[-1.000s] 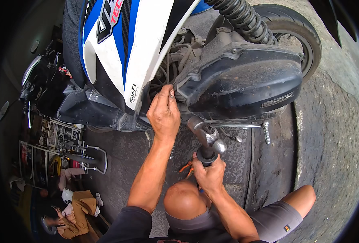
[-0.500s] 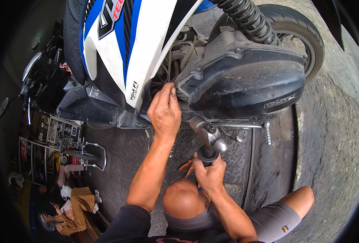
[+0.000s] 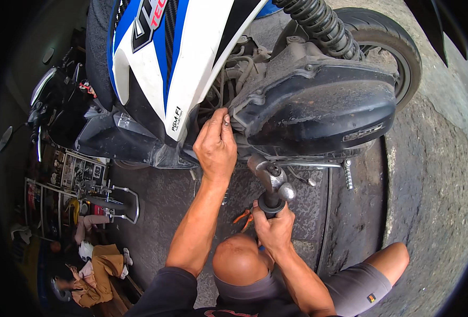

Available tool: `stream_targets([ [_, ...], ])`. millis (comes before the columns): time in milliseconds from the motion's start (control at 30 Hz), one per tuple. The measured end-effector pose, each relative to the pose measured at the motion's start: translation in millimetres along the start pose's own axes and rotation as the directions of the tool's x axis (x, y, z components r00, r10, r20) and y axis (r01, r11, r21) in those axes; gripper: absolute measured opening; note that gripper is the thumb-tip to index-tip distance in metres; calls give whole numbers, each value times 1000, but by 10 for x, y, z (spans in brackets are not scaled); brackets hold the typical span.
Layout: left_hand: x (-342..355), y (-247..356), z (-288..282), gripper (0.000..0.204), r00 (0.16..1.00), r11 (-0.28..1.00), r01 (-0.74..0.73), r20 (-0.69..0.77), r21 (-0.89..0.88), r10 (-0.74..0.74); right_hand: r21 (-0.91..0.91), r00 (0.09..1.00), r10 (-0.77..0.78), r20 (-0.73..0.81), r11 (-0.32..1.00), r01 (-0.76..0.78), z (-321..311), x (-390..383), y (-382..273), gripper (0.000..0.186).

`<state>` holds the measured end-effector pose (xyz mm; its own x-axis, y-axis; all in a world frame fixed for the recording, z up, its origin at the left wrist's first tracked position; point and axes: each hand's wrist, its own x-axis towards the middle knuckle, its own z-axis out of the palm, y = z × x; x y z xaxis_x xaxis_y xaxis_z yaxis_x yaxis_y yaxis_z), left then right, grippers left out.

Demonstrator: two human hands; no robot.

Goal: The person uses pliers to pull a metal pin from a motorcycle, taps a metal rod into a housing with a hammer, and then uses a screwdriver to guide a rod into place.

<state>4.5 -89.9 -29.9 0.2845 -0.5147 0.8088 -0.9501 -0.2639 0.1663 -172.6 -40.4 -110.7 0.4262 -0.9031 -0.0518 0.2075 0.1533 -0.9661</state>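
- The person is crouching beside a scooter [image 3: 192, 63], with both forearms reaching up from the lower edge of the view.
- The left hand [image 3: 215, 145] is resting against the scooter's side, just where the white panel [image 3: 202, 68] meets the dark engine cover [image 3: 318, 111]; its fingers [image 3: 224, 120] are curling into the gap there, and I cannot tell whether that grip is holding anything.
- The right hand [image 3: 275, 230] is wrapping its grip tight around the black handle of a tool [image 3: 271, 182], which is standing upright just below the engine cover.
- The tool's metal head is pointing up toward the underside of the cover, near a bolt [image 3: 348, 174] hanging down beside it.
- Orange pliers [image 3: 243, 217] are lying on the ground just beside the right hand.
- The rear tyre [image 3: 387, 42] is standing on the rough pavement [image 3: 429, 174] to the right.
- The person's knee [image 3: 392, 259] is showing at the lower right.
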Motion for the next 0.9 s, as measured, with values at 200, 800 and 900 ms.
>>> stream_targets([
  [200,1,-9,10,16,1000,1000,-9,-10,7,9,16,999,-50,-15,999,50,18,-17,19,14],
  [800,3,-21,3,17,1000,1000,-13,-9,12,13,22,1000,-16,16,1000,16,5,-22,48,14],
  [900,7,-18,0,16,1000,1000,-19,-12,14,19,42,1000,22,18,999,-23,1,-17,9,14],
])
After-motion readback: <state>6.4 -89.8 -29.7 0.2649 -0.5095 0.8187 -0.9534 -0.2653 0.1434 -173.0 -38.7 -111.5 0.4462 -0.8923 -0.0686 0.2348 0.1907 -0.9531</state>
